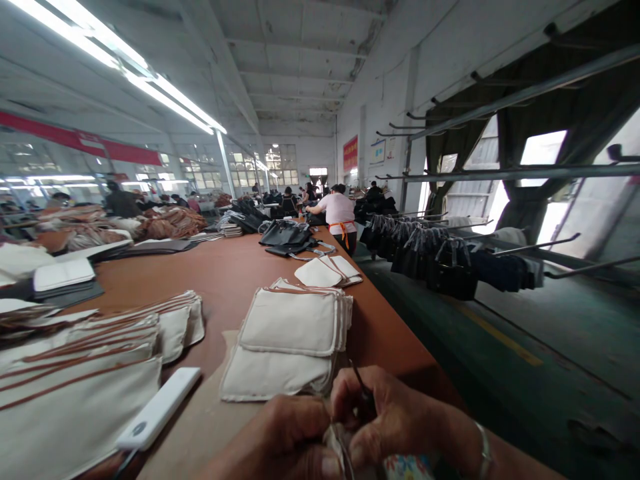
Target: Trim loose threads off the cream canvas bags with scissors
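Low in the view, my left hand is closed, pinching the edge of a pale sewn fabric piece. My right hand is curled against the same piece, thumb and fingers close to its edge. A small dark tool with a thin pointed end sticks up from the right fingers; its lower part is hidden, so I cannot tell its exact kind. Just beyond both hands lies a stack of cream fabric panels with stitched edges. More cream pieces with a brown strap lie behind that stack.
A brown-topped table stretches ahead. At left are overlapping cream panels with brown trim and a white elongated device with a cable. Black bags lie farther along; others hang on a rack at right. A co-worker leans over the table.
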`<state>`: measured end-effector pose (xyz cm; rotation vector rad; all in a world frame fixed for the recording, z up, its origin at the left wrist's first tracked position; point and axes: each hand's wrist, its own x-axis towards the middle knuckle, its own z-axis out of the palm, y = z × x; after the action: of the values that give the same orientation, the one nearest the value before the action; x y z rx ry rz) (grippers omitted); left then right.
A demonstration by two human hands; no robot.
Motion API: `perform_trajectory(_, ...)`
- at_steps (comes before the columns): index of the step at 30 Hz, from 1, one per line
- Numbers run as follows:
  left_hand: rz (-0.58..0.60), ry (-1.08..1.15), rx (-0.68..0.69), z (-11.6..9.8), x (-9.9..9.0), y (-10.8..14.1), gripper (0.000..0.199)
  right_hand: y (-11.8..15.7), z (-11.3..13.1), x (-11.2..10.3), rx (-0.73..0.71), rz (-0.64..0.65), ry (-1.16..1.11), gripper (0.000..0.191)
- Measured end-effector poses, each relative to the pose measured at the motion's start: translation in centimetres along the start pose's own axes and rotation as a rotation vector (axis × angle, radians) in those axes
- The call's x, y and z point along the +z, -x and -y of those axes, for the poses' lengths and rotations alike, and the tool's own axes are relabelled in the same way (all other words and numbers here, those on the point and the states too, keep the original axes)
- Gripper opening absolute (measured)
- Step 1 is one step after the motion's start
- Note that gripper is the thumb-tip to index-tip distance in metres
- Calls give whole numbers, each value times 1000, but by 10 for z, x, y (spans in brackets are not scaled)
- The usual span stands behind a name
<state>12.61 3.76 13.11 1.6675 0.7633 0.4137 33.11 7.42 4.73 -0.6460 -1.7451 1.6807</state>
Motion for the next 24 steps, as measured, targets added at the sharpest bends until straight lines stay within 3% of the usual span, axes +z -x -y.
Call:
perform_trajectory(2,21,-30,26,11,-10,-2,45,2,10,0,-7,-25,116,45)
perform_trajectory(5,68,100,-13,41,-21,-9,32,6,21,2,-39,-63,234,37)
perform_trajectory(10,64,329,12,81,-22,-21,36,10,8,5,30,-95,184,36)
perform_trajectory(15,84,380,-49,84,-13,-21,40,13,-4,8,63,-124,111,34)
perform_trajectory(24,-41,311,-120,75,-5,-23,25,15,3,6,187,-159,102,25)
